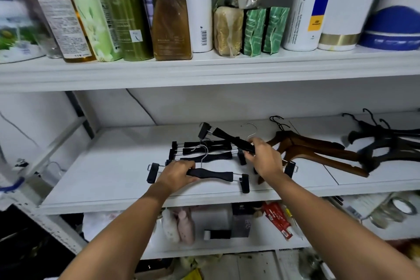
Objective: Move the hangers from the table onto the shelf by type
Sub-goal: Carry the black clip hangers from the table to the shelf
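Middle shelf (113, 177), read left to right. Left grip (179, 174) is clenched round the bar of the front clip hanger (211, 174), which lies flat near the shelf's front edge. Behind it is a stack of clip hangers (204, 150): three bars countable, lying flat. Right grip (266, 159) is clenched on the tilted clip hanger (227, 137), the fifth of its kind. One end is raised over the stack, and the fingers hide its middle. Just right are brown wooden hangers (318, 150): at least two, overlapping, exact count unclear. Far right are black hangers (381, 143), tangled, blurred and cut off by the frame edge. Count not readable.
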Available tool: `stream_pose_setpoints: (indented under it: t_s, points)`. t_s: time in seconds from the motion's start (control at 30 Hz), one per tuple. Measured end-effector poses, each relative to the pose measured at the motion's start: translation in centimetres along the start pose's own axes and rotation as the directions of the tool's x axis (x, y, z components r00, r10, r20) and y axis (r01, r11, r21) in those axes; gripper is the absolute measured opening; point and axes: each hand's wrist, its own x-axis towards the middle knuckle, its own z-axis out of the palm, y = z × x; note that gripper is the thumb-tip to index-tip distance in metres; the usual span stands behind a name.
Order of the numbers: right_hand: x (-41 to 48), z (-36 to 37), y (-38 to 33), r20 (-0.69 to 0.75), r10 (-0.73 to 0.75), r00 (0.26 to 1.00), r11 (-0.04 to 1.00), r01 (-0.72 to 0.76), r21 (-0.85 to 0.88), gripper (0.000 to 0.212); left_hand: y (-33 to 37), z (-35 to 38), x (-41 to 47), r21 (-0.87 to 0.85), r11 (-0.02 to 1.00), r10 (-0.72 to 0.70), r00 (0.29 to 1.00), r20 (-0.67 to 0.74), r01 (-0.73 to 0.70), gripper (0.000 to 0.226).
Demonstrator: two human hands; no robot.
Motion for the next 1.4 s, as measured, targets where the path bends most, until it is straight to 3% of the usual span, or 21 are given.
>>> stream_pose_setpoints:
  t_s: [0.47,0.8,1.1,1.4]
  points:
    - [2.2,0.9,1.2,0.008,0.018,1.000,1.000,-0.018,-0.020,0.033,-0.2,1.8,2.1,-0.128,0.991,-0.047,0.999,0.010,0.048,0.028]
    - [4.4,3.0,0.3,0.081,-0.057,0.995,0.998,0.058,-0.005,0.028,-3.9,1.0,0.3,-0.075,0.988,-0.137,0.991,0.000,0.136,0.032]
    - [5.1,5.0,-1.4,0.158,-0.096,0.983,0.995,0.097,0.005,0.033,-8.0,1.9,-3.1,-0.055,0.962,-0.261,0.961,0.090,0.266,0.032]
    - [5.0,6.4,-3.2,0.204,-0.130,0.970,0.991,0.129,0.020,0.032,-8.2,3.5,-2.5,-0.005,0.971,-0.235,0.962,0.139,0.238,0.031]
